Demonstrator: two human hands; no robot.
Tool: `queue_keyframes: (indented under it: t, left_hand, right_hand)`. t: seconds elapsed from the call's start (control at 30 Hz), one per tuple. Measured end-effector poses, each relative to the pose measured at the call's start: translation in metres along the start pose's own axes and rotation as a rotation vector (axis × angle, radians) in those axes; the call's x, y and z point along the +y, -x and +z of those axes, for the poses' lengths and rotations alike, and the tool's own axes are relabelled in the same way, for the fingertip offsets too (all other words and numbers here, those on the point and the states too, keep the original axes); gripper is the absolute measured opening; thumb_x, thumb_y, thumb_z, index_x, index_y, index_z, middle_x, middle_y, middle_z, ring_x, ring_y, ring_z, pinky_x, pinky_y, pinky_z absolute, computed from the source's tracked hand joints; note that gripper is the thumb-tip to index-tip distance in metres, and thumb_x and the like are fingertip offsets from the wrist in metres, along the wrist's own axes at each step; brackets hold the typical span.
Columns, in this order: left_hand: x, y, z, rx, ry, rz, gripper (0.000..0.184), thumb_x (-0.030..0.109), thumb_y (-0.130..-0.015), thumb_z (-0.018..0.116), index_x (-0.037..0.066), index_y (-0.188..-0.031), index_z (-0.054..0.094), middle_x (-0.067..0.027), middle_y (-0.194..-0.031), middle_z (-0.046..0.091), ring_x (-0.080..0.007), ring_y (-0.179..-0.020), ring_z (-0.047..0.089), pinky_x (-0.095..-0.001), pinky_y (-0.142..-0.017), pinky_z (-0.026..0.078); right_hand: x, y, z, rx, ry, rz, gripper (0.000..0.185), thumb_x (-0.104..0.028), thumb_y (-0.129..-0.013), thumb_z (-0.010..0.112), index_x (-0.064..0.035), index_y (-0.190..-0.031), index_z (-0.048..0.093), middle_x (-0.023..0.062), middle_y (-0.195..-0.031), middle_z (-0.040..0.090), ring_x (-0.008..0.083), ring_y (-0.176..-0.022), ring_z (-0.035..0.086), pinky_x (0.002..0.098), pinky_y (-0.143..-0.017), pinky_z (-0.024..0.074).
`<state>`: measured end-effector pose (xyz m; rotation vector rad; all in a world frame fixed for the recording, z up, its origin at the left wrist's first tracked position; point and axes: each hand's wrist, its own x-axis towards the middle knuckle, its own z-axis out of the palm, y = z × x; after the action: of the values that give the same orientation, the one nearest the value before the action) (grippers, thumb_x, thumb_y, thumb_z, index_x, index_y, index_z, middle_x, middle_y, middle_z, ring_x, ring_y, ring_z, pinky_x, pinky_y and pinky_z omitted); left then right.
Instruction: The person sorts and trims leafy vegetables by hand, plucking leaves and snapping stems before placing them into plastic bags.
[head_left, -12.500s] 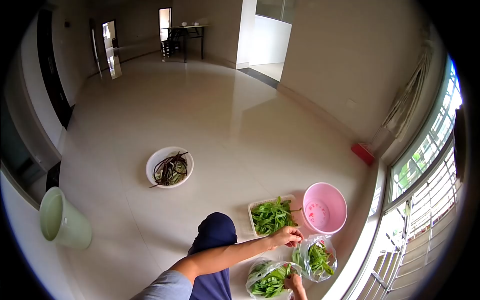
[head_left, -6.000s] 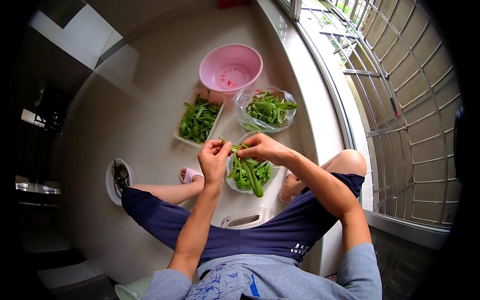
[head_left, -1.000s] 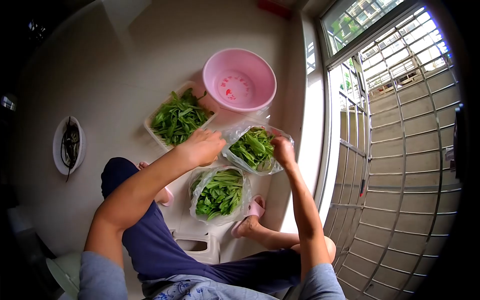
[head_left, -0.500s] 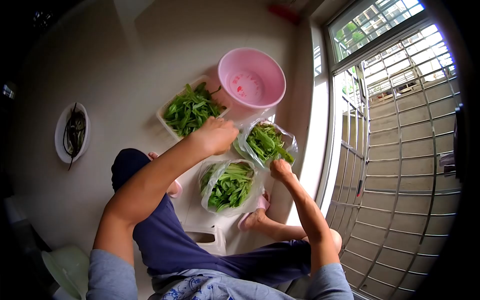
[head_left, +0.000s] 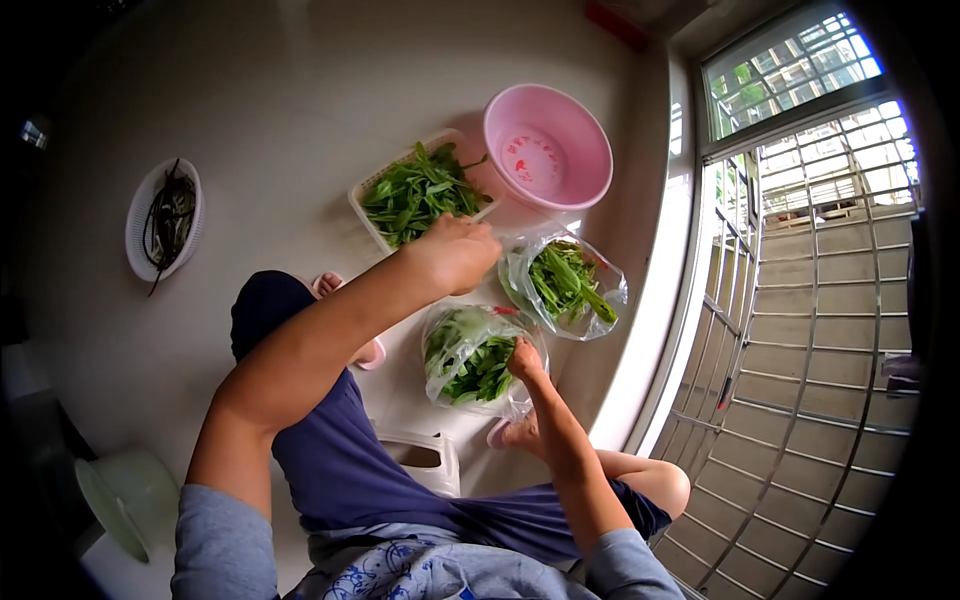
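My left hand [head_left: 460,252] is closed, fingers curled down, over the right corner of a cream basket [head_left: 372,229] piled with leafy greens [head_left: 418,192]. Its fingertips are hidden, so I cannot make out what it holds. At the right side of the nearer clear plastic bag [head_left: 440,385], my right hand [head_left: 524,358] is closed against the leafy greens [head_left: 480,372] inside; anything between its fingers is hidden. Beyond it lies another open plastic bag [head_left: 517,268] holding stems and leaves [head_left: 565,277], with one yellowish-green leaf [head_left: 600,306] at its right.
A pink basin [head_left: 592,165] stands behind the bags. Far left, a white oval basket [head_left: 135,235] holds dark, thin strands [head_left: 170,218]. A white stool-like plastic object [head_left: 440,470] is between my legs. A barred window [head_left: 800,330] runs along the right.
My right hand has left the yellowish-green leaf at the far bag and moved left and nearer to the other bag. My left hand stays by the basket. The view has shifted slightly.
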<state>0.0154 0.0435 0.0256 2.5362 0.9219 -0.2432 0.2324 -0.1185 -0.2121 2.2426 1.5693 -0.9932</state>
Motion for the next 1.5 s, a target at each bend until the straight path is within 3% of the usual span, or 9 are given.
queue_keyframes:
  t: [0.13, 0.33, 0.4, 0.67, 0.87, 1.13, 1.2, 1.33, 1.5]
  left_hand:
    - [-0.006, 0.003, 0.001, -0.057, -0.014, -0.044, 0.025, 0.017, -0.067, 0.061, 0.001, -0.086, 0.053, -0.0149, -0.09, 0.051, -0.029, -0.089, 0.05, -0.0374, -0.075, 0.04]
    - [-0.016, 0.008, 0.006, 0.04, -0.005, -0.017, 0.024, 0.017, -0.068, 0.06, 0.002, -0.086, 0.053, -0.0142, -0.089, 0.051, -0.0281, -0.086, 0.051, -0.0375, -0.073, 0.038]
    - [-0.013, 0.008, 0.005, 0.018, -0.016, -0.05, 0.023, 0.016, -0.068, 0.059, 0.003, -0.085, 0.053, -0.013, -0.088, 0.051, -0.027, -0.085, 0.05, -0.0362, -0.073, 0.038]
    - [-0.016, 0.01, 0.013, 0.009, 0.015, -0.022, 0.021, 0.016, -0.069, 0.058, 0.003, -0.084, 0.052, -0.0122, -0.087, 0.05, -0.0264, -0.085, 0.049, -0.0357, -0.073, 0.037]
    - [-0.009, 0.007, 0.015, -0.047, -0.011, -0.026, 0.021, 0.016, -0.069, 0.058, 0.003, -0.083, 0.051, -0.0125, -0.087, 0.05, -0.0265, -0.085, 0.049, -0.036, -0.073, 0.037]
    - [-0.002, 0.006, 0.017, -0.041, -0.041, 0.017, 0.021, 0.017, -0.069, 0.059, 0.003, -0.083, 0.052, -0.0126, -0.087, 0.05, -0.0271, -0.085, 0.05, -0.0364, -0.072, 0.039]
    - [-0.002, 0.004, 0.019, -0.036, -0.071, 0.026, 0.022, 0.017, -0.068, 0.06, 0.003, -0.082, 0.052, -0.0126, -0.085, 0.051, -0.0276, -0.084, 0.051, -0.0367, -0.071, 0.039]
    - [0.002, -0.003, 0.019, -0.001, -0.102, 0.059, 0.022, 0.018, -0.067, 0.06, 0.003, -0.081, 0.053, -0.0128, -0.084, 0.051, -0.0277, -0.083, 0.051, -0.0365, -0.071, 0.04]
    - [0.014, -0.009, 0.022, -0.051, -0.082, 0.095, 0.025, 0.021, -0.067, 0.061, 0.002, -0.082, 0.054, -0.014, -0.086, 0.053, -0.0281, -0.087, 0.051, -0.0366, -0.072, 0.04]
  right_hand:
    - [-0.016, -0.01, 0.003, -0.072, 0.248, 0.09, 0.05, -0.008, -0.069, 0.044, -0.0011, -0.118, 0.032, 0.0203, -0.12, 0.033, 0.0329, -0.111, 0.035, 0.0357, -0.091, 0.0315]
    - [-0.011, -0.049, 0.006, -0.009, 0.149, -0.069, 0.052, 0.001, -0.062, 0.05, -0.0076, -0.112, 0.042, 0.0154, -0.114, 0.043, 0.0292, -0.108, 0.039, 0.0333, -0.089, 0.034]
    - [-0.005, -0.062, 0.01, 0.049, 0.114, -0.279, 0.049, 0.0, -0.062, 0.05, -0.0123, -0.109, 0.046, 0.0141, -0.109, 0.047, 0.0298, -0.104, 0.042, 0.034, -0.087, 0.0355]
    - [0.01, -0.084, 0.027, 0.106, 0.357, -0.313, 0.03, -0.019, -0.068, 0.053, -0.0108, -0.097, 0.054, 0.0104, -0.102, 0.053, 0.0265, -0.095, 0.049, 0.036, -0.08, 0.0388]
    - [0.05, -0.09, 0.043, 0.209, -0.089, -0.6, 0.032, -0.025, -0.07, 0.053, -0.0122, -0.099, 0.054, 0.0078, -0.102, 0.053, 0.0254, -0.096, 0.048, 0.0359, -0.082, 0.0379]
    - [-0.009, -0.015, -0.029, 0.18, -0.285, -0.418, 0.03, -0.016, -0.07, 0.051, -0.0165, -0.1, 0.054, 0.0109, -0.102, 0.052, 0.0306, -0.094, 0.048, 0.038, -0.079, 0.0376]
    - [-0.015, -0.006, -0.02, 0.334, 0.187, -0.397, 0.034, -0.006, -0.067, 0.046, -0.0082, -0.1, 0.05, 0.0176, -0.087, 0.056, 0.0355, -0.081, 0.053, 0.0398, -0.073, 0.0422]
    - [-0.032, 0.024, -0.025, -0.135, 0.273, -0.343, 0.034, -0.004, -0.064, 0.045, 0.0025, -0.097, 0.036, 0.0216, -0.073, 0.056, 0.0348, -0.071, 0.056, 0.0411, -0.062, 0.0453]
    - [-0.049, 0.074, -0.099, 0.039, 0.177, -0.31, 0.025, -0.003, -0.064, 0.044, -0.0015, -0.089, 0.04, 0.0211, -0.066, 0.054, 0.037, -0.066, 0.054, 0.0445, -0.058, 0.0426]
